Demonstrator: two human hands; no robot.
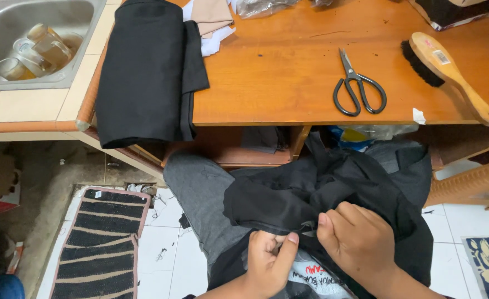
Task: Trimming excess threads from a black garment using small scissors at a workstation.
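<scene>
From the head camera, looking straight down: the person is sitting with a bunched-up black garment [333,194] spread over the lap, which keeps it slack and close enough to see the bit being worked on. The left hand [269,263] has its fingers [290,247] curled in with the thumb up, pinched shut on the near edge of the cloth, where a little pale spot shows, maybe a thread or a tag, too small to tell. The right hand [358,243] sits just beside it, fingers folded down and clamped over a fold of the same cloth, so the edge lies right between the two hands, touching both, pulled a bit taut. Looks like that grip is there to hold the seam steady, but that's a guess. Up on the wooden surface [277,72] a pair of black-handled scissors [357,86] lies flat, blades pointing away, well apart from both hands, parked within reach. To the right of them is a wooden-backed brush [449,69] with dark bristles, lying at an angle. At the left end a folded stack of black fabric [144,72] hangs partly over the edge, next to a steel sink [0,22] with glasses in it. A striped mat [103,243] lies on the tiled floor, lower left.
</scene>
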